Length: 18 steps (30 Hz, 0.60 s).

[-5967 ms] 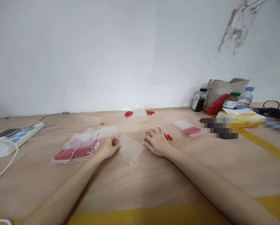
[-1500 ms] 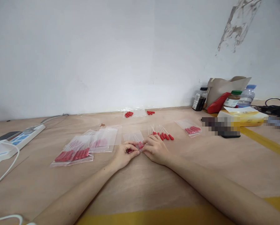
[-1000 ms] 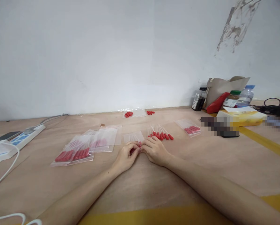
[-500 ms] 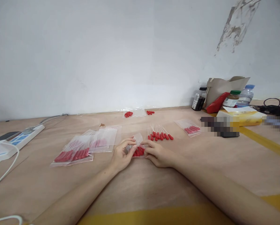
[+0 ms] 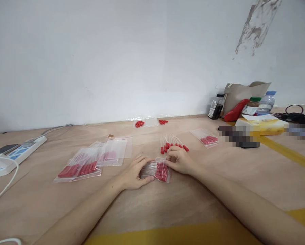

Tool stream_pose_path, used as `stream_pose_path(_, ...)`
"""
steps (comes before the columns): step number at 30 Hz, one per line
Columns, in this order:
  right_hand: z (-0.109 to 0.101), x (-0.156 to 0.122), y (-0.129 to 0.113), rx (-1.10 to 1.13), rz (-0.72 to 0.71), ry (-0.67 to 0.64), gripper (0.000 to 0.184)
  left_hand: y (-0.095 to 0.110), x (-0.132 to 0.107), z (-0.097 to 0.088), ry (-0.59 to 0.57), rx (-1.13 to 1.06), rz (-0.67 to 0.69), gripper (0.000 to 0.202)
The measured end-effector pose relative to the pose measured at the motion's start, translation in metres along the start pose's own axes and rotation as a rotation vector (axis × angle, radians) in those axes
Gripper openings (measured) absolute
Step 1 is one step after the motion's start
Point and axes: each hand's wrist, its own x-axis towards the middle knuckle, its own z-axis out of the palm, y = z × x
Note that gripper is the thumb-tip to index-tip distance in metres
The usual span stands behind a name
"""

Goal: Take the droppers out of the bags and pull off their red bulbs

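A clear zip bag (image 5: 149,167) of droppers lies on its side in front of me, the red rubber bulbs (image 5: 162,171) to the right and the clear tubes to the left. My left hand (image 5: 136,172) spans the bag's left end, thumb at the near edge and fingers along the far edge. With thumb and fingertips, my right hand (image 5: 179,160) pinches the bag's far right corner. Just beyond that hand loose droppers (image 5: 173,143) are fanned out, partly covered by it. Filled zip bags (image 5: 78,166) and flat bags (image 5: 118,149) overlap to the left.
Another bag of droppers (image 5: 205,137) lies to the right. Red bulbs (image 5: 139,124) in plastic rest by the wall. A power strip (image 5: 24,149) with cables stands left. Jars, a bottle, a pouch (image 5: 244,97) and a tissue pack (image 5: 263,126) crowd the right rear.
The bag of droppers has been turned and laid flatter, its red bulbs now pointing right instead of toward me. My left fingers have spread along it; my right hand has moved slightly right and away.
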Motion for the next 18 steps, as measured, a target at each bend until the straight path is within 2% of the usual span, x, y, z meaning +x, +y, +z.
stream_pose_path(4,0.004,0.001,-0.006,-0.002,0.019,-0.022,0.009,0.005,-0.003,-0.001,-0.023,0.016,-0.049,0.053)
stream_pose_path(7,0.002,0.002,-0.015,0.040,0.051,-0.122,0.009,0.004,-0.005,0.001,-0.015,-0.009,-0.093,0.054)
stream_pose_path(13,-0.004,0.005,-0.027,-0.046,0.124,-0.331,0.024,0.001,-0.005,0.002,0.025,-0.045,-0.133,0.051)
stream_pose_path(18,-0.008,0.006,-0.028,0.010,0.173,-0.332,0.029,0.000,-0.006,0.002,0.006,-0.012,-0.115,0.042)
